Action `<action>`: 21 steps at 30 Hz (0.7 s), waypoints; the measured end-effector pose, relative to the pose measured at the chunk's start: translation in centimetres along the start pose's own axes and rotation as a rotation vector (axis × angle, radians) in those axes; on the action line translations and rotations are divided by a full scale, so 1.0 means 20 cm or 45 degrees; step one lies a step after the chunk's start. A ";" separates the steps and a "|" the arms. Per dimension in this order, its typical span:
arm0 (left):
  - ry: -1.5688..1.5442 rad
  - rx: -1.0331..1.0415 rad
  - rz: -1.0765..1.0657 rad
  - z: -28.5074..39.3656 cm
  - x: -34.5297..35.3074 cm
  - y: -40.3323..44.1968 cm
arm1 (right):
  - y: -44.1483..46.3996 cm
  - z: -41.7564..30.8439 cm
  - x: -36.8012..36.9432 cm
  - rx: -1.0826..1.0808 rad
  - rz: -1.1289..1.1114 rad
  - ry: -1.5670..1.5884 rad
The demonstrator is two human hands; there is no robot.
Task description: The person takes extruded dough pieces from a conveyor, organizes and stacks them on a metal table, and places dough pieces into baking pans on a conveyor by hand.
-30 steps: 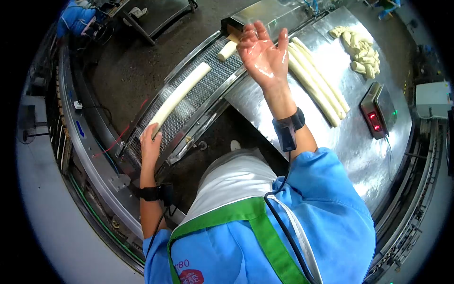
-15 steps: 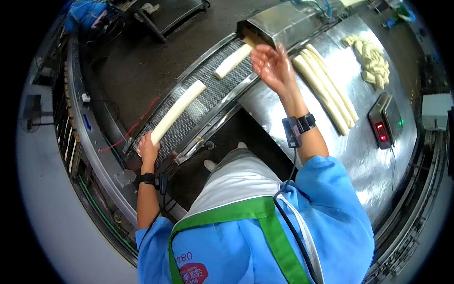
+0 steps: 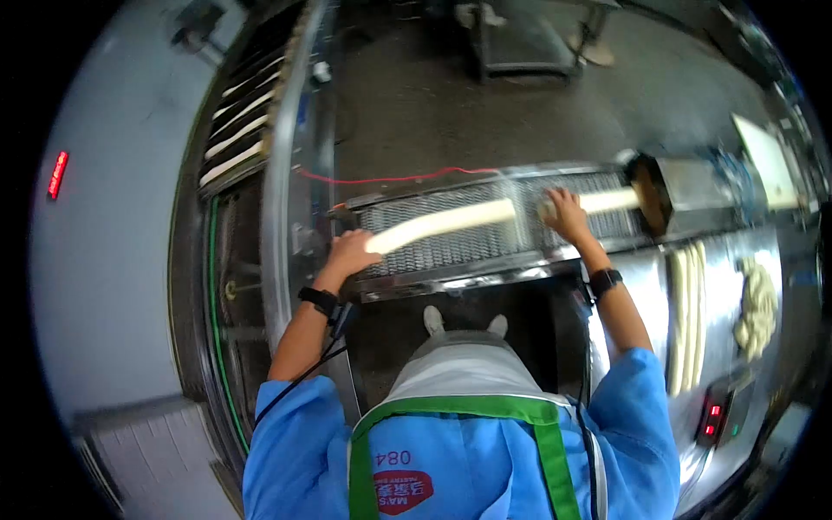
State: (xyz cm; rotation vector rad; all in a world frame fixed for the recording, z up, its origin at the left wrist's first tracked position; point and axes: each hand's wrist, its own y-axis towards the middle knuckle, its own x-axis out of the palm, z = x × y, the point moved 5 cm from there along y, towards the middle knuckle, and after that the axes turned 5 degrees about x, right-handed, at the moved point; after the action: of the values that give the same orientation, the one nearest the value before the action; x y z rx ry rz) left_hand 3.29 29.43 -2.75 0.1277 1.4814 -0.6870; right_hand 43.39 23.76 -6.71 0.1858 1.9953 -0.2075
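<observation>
A long pale dough log [image 3: 446,223] lies lengthwise on the wire-mesh conveyor belt [image 3: 416,260]. My left hand [image 3: 350,253] is closed around its left end. A second dough log [image 3: 611,201] sticks out of the metal machine housing [image 3: 698,195] at the right end of the belt. Over that log's left end, my right hand [image 3: 568,217] rests with its fingers curled round it. A gap separates the two logs. Some blur softens the belt and the ends of the dough.
On the steel table [image 3: 637,286] at right lie several dough strips [image 3: 687,316], a dough heap [image 3: 757,308] and a scale with red digits [image 3: 724,412]. Left of the belt runs a metal rail [image 3: 282,217] beside a rack of pale strips [image 3: 236,160]. A cart [image 3: 524,39] stands behind.
My view has turned, so the belt now runs nearly level. My right hand has gone from open above the second log to its left end. My left hand still holds the first log.
</observation>
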 end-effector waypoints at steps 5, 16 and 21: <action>-0.874 0.007 -0.174 0.06 -0.01 -0.08 | 0.01 -0.04 0.13 -0.079 -0.114 -0.429; -1.948 0.500 0.003 1.24 -0.64 0.26 | -0.19 0.55 -0.98 -0.097 0.508 1.384; -2.008 0.812 -0.503 2.08 -0.39 0.21 | -0.95 0.92 -1.19 -0.072 0.845 1.672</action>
State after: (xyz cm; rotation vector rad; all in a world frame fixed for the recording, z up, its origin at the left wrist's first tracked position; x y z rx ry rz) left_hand 41.86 15.45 8.15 -0.2098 -0.2638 -1.1459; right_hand 65.32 0.24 8.46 1.1555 3.0381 0.5471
